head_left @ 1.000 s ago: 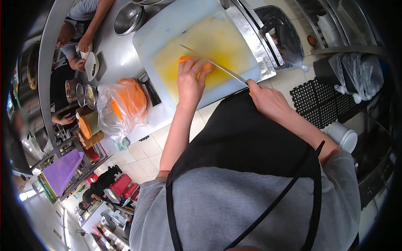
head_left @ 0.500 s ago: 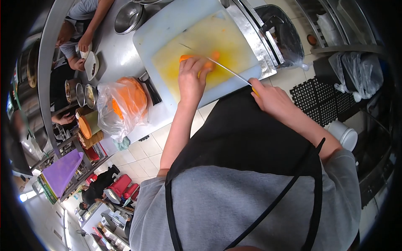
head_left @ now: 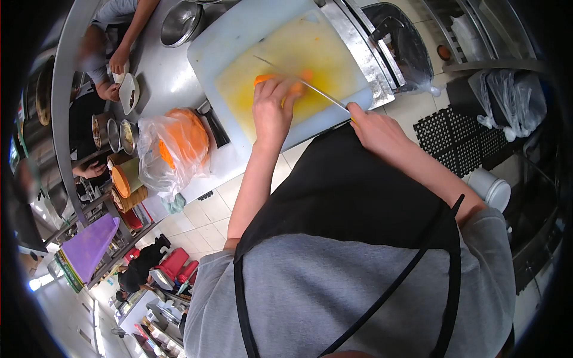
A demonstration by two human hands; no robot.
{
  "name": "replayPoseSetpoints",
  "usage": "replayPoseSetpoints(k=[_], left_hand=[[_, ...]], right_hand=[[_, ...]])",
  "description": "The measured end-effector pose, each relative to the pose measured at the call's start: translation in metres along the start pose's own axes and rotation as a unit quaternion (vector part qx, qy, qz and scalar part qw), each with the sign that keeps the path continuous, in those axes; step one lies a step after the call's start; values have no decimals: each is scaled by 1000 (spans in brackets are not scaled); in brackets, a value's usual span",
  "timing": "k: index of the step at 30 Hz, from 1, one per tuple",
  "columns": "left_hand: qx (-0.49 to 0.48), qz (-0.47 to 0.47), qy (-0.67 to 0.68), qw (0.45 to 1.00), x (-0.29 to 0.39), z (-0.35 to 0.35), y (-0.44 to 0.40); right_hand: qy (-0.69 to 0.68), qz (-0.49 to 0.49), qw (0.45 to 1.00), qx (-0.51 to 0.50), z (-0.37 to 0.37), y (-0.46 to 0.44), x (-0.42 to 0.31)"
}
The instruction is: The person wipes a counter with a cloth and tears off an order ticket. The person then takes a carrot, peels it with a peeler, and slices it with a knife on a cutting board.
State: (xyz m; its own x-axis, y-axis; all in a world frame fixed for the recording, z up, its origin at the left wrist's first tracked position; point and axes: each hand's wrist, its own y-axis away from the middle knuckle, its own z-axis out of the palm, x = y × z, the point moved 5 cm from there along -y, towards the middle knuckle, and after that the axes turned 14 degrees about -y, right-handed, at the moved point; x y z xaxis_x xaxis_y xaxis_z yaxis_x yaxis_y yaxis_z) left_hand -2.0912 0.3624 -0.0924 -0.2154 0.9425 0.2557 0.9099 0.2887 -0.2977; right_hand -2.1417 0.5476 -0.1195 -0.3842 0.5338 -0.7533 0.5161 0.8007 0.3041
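My left hand (head_left: 272,116) presses curled fingers on a piece of carrot (head_left: 262,78) on the cutting board (head_left: 210,55). More orange pieces show blurred beside its fingertips. In my right hand (head_left: 382,132) is the yellow handle of a long thin knife (head_left: 327,98). The blade slants across the board just past my left fingertips, against or over the orange pieces; exact contact is blurred. A yellow stain and wet juice cover the middle of the board.
Left of the board lie a dark-handled utensil (head_left: 215,128) and a plastic bag (head_left: 173,146) of orange contents. Metal bowls (head_left: 181,24) stand at the back. Across the counter, a co-worker's hands (head_left: 113,89) hold a white dish (head_left: 129,93). A lined bin (head_left: 412,53) stands right.
My right hand has pushed the knife slightly forward and to the left. My left hand stays on the carrot in almost the same place.
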Motion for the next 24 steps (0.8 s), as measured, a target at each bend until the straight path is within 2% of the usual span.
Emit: replayPoseSetpoints(k=[5,15,24], left_hand=[[8,-4,-5,1000,-2,2,2],[26,4,1,1000,-3,2,4],[28,4,-4,1000,-2,1,4]], right_hand=[[-50,-4,999,-14,5,-19,3],[-28,13,999,-24,-14,21,-12],[-10,-15,1000,2,-16,32,-14]])
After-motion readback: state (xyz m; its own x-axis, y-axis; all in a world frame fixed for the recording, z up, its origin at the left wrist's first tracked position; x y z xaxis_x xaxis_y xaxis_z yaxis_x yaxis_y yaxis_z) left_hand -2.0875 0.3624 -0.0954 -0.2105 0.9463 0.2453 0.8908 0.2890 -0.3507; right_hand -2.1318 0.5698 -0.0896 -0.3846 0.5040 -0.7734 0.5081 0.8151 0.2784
